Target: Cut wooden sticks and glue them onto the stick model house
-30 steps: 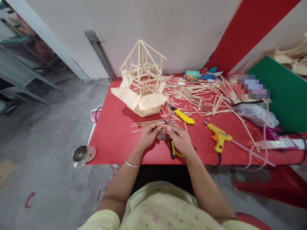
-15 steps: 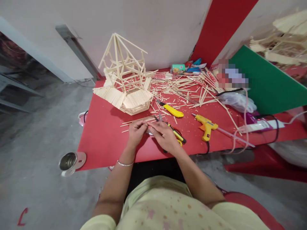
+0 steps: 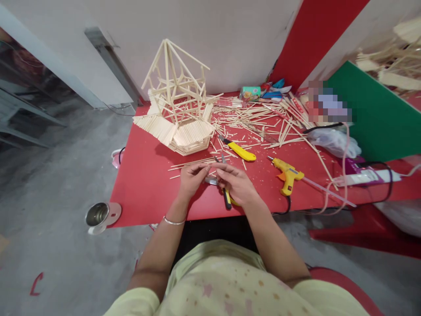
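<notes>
Fingers of L hand [image 3: 190, 181] & R hand [image 3: 237, 183] are curled nr. tip-to-tip; whether anything's pinched can't be told. Vs. 0.5 s ago, more black-yellow handle [image 3: 226, 200] is bared below; prob. fingertip work only, w/ stick model [image 3: 194, 134] untouched beyond, on surface [image 3: 131, 188].

anything between hands [image 3: 193, 181] [image 3: 239, 184] too small to tell, tool [image 3: 226, 199] beneath partly hidden, green board [image 3: 378, 118] cut off

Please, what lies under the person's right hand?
Under the right hand, a black-and-yellow handle and a metal piece show partly. The hand covers what lies between, so whether they join cannot be seen.
</notes>
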The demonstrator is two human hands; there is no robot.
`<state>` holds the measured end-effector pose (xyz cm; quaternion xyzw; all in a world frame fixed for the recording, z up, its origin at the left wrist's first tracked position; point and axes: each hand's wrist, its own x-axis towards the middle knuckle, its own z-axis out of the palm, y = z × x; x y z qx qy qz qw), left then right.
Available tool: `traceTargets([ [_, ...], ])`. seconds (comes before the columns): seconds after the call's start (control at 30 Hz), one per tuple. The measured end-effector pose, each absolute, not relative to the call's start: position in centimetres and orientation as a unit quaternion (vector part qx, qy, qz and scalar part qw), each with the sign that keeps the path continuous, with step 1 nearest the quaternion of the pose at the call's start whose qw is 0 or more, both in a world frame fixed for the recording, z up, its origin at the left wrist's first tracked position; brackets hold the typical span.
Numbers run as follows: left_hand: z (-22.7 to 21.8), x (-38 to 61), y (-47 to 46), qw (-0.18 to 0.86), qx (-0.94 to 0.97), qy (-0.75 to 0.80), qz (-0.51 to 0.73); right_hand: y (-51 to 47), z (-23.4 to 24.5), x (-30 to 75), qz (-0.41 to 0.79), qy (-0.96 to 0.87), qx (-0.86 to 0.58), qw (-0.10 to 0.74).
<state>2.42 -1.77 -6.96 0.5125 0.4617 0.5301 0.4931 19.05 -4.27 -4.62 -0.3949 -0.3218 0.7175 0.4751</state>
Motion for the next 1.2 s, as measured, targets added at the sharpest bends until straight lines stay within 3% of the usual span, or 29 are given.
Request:
traceTargets([
  [0.1,-7.2,2.4,-1.7,0.453,0.524,0.489,0.53,-4.6,-3.9,19.4,0.685,-0.363,-0.428,0.465],
  [0.2,-7.5,2.4,-1.6,0.423,0.532,0.504,0.533,-4.3,-2.7,20.9,0.634,-0.475,-0.46,0.401],
  [0.27,-7.6,2.4,-1.5,0.406,0.538,0.514,0.53,-3.4,-1.9,22.5,0.534,-0.589,-0.494,0.351],
  [0.43,-7.5,2.5,-1.3,0.341,0.58,0.543,0.503,0.8,-1.4,26.0,0.099,-0.717,-0.665,0.183],
  [0.5,-7.5,2.6,-1.1,0.307,0.581,0.543,0.523,2.5,-1.8,26.7,0.041,-0.723,-0.683,0.09],
  [0.6,-7.9,2.5,-0.8,0.306,0.529,0.556,0.564,4.2,-2.7,27.2,0.048,-0.737,-0.674,0.004],
  [0.93,-8.7,2.3,-0.5,0.458,0.422,0.515,0.588,8.9,-3.4,29.3,0.028,-0.701,-0.712,0.037],
  [1.07,-8.4,2.4,-0.6,0.478,0.411,0.497,0.596,11.3,-3.4,29.8,0.039,-0.696,-0.716,0.022],
  [1.2,-8.3,2.3,-0.6,0.474,0.411,0.507,0.591,10.9,-3.0,29.7,0.016,-0.715,-0.694,0.081],
])
